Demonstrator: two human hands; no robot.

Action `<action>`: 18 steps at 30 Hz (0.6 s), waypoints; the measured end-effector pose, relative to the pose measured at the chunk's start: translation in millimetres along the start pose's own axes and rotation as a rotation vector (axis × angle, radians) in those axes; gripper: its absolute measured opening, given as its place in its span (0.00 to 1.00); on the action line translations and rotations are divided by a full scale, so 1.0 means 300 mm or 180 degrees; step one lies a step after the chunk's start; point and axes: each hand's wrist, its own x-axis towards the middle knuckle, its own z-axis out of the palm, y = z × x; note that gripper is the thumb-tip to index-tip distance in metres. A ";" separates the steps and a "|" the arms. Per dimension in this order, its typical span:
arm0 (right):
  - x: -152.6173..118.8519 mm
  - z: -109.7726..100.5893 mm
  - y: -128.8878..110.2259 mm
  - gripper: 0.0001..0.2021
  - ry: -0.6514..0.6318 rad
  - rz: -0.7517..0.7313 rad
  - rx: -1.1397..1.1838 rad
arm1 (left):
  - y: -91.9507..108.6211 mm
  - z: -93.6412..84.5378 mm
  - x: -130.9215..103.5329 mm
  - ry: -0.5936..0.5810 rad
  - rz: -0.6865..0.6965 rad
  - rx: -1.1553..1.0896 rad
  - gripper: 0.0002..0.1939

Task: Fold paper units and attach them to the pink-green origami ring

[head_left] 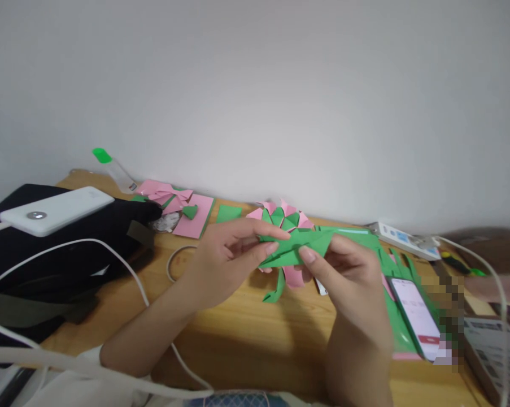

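Observation:
A folded strip of green paper (295, 247) is held up above the wooden table in both hands. My left hand (233, 254) pinches its left end between thumb and fingers. On the right end, my right hand (343, 271) presses with the thumb on top and the fingers behind. Behind the strip, partly hidden by it, is a round pink and green folded paper piece (280, 216). A curled green paper tail (275, 288) and a pink petal show below the strip.
At the left, a white power bank (57, 210) lies on a black bag (9, 254), its cable looping across the table (246, 333). Pink and green papers (195, 217) lie at the back. At the right are a phone (415, 316), a power strip (407, 240) and green sheets.

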 end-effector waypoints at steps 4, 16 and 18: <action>-0.001 -0.003 0.005 0.07 -0.0042 -0.0047 0.0087 | -0.002 -0.003 -0.004 -0.0007 0.0028 0.0089 0.09; -0.010 0.011 0.030 0.12 0.0362 -0.0081 -0.0181 | 0.011 0.005 0.005 -0.0535 -0.0744 0.0078 0.05; -0.008 0.014 0.034 0.12 0.0339 -0.0101 -0.0217 | 0.010 0.002 0.005 -0.0587 -0.0817 -0.0022 0.07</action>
